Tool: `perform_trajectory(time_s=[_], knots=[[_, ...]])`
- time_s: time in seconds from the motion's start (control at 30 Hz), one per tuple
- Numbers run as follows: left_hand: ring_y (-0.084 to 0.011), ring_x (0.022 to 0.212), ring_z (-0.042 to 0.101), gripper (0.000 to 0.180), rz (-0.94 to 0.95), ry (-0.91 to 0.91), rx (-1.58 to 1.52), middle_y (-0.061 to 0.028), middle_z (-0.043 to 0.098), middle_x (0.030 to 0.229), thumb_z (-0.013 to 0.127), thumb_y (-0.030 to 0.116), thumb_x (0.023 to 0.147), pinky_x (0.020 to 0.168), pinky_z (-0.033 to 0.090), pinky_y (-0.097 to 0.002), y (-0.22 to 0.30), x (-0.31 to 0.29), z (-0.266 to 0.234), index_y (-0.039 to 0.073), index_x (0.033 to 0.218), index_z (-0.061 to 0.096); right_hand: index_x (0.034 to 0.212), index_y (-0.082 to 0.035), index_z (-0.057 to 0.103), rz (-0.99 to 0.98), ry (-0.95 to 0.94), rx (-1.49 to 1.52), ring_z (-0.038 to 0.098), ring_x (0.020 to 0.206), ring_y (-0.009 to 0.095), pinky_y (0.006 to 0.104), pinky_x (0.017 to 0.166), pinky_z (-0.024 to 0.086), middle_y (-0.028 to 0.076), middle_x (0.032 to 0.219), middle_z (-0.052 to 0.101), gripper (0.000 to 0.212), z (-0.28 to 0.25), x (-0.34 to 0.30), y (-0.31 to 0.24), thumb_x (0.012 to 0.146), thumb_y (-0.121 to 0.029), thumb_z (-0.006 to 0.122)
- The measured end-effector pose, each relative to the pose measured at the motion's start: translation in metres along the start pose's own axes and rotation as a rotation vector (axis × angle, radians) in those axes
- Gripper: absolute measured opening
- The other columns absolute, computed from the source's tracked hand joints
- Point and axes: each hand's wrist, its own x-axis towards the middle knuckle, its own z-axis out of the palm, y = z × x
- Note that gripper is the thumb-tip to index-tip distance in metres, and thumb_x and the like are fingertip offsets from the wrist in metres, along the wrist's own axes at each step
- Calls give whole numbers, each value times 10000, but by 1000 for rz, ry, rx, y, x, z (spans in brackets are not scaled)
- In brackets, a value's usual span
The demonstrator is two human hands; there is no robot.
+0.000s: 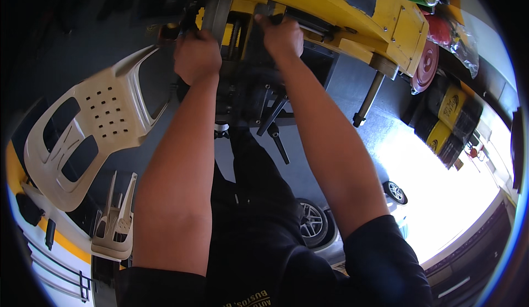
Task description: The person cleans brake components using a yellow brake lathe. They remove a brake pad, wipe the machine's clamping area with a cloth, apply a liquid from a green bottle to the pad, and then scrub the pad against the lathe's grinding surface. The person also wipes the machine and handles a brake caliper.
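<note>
In the head view, a yellow machine is seen across the upper frame. At its front, upper centre, the left hand and right hand are curled; what is gripped cannot be told. 2 beige chairs are shown at left.

black shirt | short sleeves | yellow chest lettering | dark trousers

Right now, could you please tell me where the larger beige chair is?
In the head view, the larger beige chair is at the left, down-left of the left hand, above the smaller chair.
</note>
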Motion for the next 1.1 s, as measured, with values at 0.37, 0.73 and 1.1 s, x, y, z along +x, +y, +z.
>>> perform_trajectory(time_s=[0.37,0.73,1.1], knots=[[-380,1081,709,422,-35,-57,38,-133,695,1208,453,388,1016,881,598,-538,4,-2,-7,118,1132,755,1163,-30,746,-74,37,27,716,1132,400,501,959,562,223,1152,756,645,6,11,4,859,-597,784],[-378,1117,698,424,-9,-44,22,-135,694,1237,461,387,1013,926,580,-543,2,-3,-5,112,1118,766,1162,-39,756,-16,-2,45,716,1138,394,492,954,564,214,1181,753,646,-2,22,-3,857,-608,778],[-397,1153,686,444,-21,-89,20,-152,688,1267,422,360,1026,960,565,-554,7,0,-6,80,1146,744,1273,-6,696,11,35,89,664,1228,423,509,1030,529,249,1261,717,803,13,29,10,850,-687,741]])
